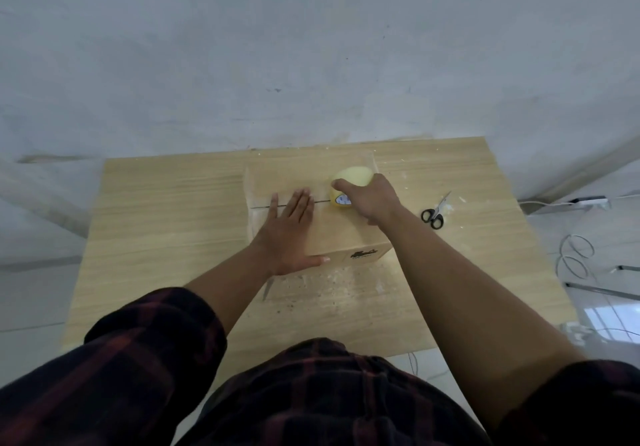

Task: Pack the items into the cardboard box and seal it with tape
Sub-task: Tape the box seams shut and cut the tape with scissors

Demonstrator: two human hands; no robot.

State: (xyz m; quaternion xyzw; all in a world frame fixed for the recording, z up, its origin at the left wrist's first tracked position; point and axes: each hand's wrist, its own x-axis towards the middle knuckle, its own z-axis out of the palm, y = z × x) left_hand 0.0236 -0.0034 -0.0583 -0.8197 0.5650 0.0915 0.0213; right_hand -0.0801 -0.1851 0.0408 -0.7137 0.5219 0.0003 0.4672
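A closed cardboard box (346, 234) stands on the wooden table (166, 223), its top flaps meeting along a dark seam. My left hand (289, 229) lies flat on the box top with straight fingers across the seam and the thumb over the near edge. My right hand (369, 197) grips a roll of yellowish tape (351, 178) that rests on the right part of the box top, by the seam. The box contents are hidden.
Black-handled scissors (434, 211) lie on the table to the right of the box. A wall rises just behind the table. Cables (575, 255) and a power strip (588, 200) lie on the floor at the right.
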